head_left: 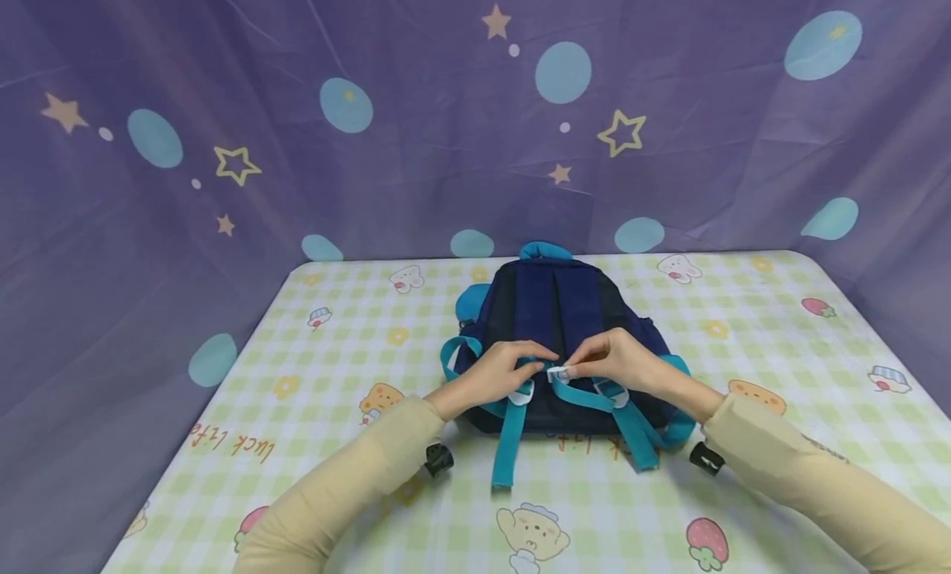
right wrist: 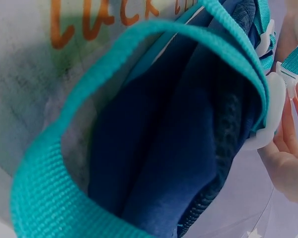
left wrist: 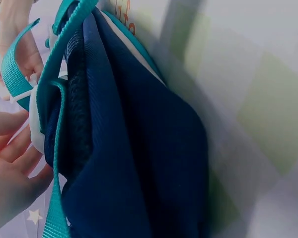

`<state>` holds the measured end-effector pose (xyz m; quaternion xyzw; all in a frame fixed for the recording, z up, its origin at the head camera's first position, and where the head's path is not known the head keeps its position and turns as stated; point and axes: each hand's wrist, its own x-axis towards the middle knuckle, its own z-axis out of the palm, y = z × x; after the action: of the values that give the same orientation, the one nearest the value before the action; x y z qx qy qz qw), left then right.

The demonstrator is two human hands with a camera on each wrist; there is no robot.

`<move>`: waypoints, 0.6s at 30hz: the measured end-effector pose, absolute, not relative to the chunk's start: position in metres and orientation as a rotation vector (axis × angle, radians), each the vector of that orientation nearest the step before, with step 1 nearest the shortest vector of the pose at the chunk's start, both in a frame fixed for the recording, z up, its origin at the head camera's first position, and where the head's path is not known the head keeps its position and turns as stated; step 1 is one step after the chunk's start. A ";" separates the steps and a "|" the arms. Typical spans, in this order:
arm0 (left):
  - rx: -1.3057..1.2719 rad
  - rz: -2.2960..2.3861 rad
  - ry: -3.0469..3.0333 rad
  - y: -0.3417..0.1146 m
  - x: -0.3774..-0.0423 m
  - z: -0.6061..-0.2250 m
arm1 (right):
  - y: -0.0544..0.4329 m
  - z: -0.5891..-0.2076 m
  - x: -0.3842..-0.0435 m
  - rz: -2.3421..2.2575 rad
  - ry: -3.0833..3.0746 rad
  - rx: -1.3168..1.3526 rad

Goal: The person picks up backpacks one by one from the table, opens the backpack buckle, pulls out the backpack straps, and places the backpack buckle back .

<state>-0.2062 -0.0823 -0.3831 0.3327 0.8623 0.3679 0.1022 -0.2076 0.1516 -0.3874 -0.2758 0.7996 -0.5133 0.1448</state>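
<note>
A navy backpack (head_left: 541,310) lies on the table with its back panel and teal straps facing up. Over its lower middle, my right hand (head_left: 620,361) pinches a small white plastic buckle (head_left: 557,374) threaded on a teal strap (head_left: 587,396). From the other side my left hand (head_left: 499,372) holds teal webbing close to that buckle, its thumb and forefinger nearly meeting; the exact grip is partly hidden. In the left wrist view, the fingers of the left hand (left wrist: 12,181) are by a white strap adjuster. The right wrist view has the right hand (right wrist: 290,166) at the clip (right wrist: 288,79).
Two loose teal strap ends (head_left: 507,450) hang over the bag's lower edge onto the checked tablecloth (head_left: 312,475). Side strap loops (head_left: 679,429) bulge out at both sides. A teal top handle (head_left: 546,250) is near the purple curtain (head_left: 446,144) behind the table.
</note>
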 end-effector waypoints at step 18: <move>1.169 0.996 2.501 -0.085 -0.213 -0.385 | 0.157 -0.389 -0.211 -1.467 2.223 -0.907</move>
<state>-0.2132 -0.0852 -0.3855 0.3962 0.8477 0.3374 0.1031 -0.2112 0.1571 -0.3894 -0.3182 0.7795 -0.5142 0.1632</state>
